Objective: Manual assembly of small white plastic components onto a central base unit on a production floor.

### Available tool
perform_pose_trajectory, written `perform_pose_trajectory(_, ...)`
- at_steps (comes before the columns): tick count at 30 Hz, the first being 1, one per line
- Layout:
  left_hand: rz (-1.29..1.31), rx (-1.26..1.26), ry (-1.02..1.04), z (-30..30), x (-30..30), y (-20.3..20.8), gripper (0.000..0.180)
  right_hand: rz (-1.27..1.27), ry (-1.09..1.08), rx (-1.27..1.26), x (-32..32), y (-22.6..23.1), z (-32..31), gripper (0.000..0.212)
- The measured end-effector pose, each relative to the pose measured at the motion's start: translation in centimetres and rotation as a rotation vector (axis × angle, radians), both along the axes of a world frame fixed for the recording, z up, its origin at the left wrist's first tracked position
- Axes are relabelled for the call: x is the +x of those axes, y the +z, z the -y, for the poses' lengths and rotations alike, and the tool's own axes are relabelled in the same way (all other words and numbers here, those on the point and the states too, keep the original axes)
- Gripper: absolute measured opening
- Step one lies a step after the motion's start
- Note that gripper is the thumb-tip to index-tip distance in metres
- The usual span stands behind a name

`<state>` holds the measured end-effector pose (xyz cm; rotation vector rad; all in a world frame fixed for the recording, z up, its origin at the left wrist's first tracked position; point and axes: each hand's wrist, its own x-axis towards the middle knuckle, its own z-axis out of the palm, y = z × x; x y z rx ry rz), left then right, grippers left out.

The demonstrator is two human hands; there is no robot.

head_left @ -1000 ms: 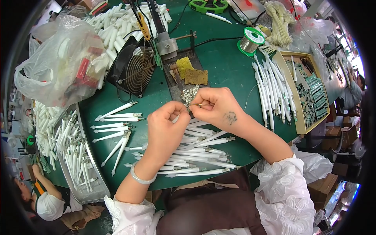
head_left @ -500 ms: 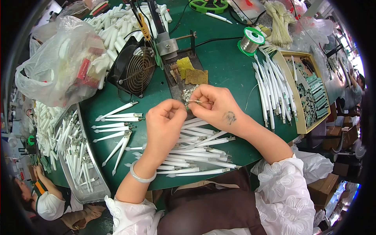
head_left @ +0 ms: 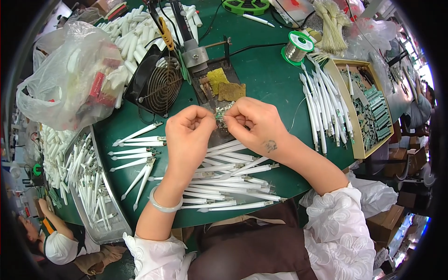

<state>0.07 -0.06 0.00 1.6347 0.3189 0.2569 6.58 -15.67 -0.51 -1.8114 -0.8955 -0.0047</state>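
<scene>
Both my hands meet over the dark metal base of a soldering stand [head_left: 215, 65]. My left hand [head_left: 190, 133] is closed in a pinch, its fingertips beside a tiny green piece [head_left: 219, 113], too small to name. From the other side my right hand [head_left: 255, 122] pinches close to the same piece; what its fingers hold is mostly hidden. Shiny solder scraps lie behind the fingertips. Below the hands, slim white candle-shaped sticks [head_left: 233, 186] with metal ends lie in a loose heap. More such sticks [head_left: 140, 149] lie spread out left of my left wrist.
A small black fan [head_left: 161, 81] and a plastic bag [head_left: 70, 79] stand at the left. Sponges [head_left: 231, 91] lie on the stand. A solder spool [head_left: 297, 48], a bundle of wires [head_left: 330, 28] and a box of circuit boards [head_left: 355, 109] are right. A metal tray [head_left: 119, 219] holds sticks.
My left hand has moved up and slightly left, and my right fingertips have risen a little. A thin wire seen at my right fingers earlier is now harder to make out.
</scene>
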Motion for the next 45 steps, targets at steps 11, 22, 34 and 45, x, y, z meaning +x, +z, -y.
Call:
perform_pose_trajectory(11,0.032,0.073,0.029,0.5,0.0,0.1,0.004,0.065,-0.024,0.028,-0.1,-0.1,-0.2,0.007)
perform_pose_trajectory(22,-0.018,0.020,0.000,0.1,-0.6,-0.1,0.004,-0.080,-0.004,-0.023,0.1,0.2,0.3,0.013)
perform_pose_trajectory(34,-0.077,-0.080,-0.092,0.0,-0.5,-0.2,0.005,-0.063,-0.026,-0.019,0.1,-0.5,0.0,0.010)
perform_pose_trajectory(45,-0.098,-0.048,-0.096,-0.1,-0.4,-0.5,0.004,-0.440,0.010,-0.045,0.1,-0.3,0.0,0.010)
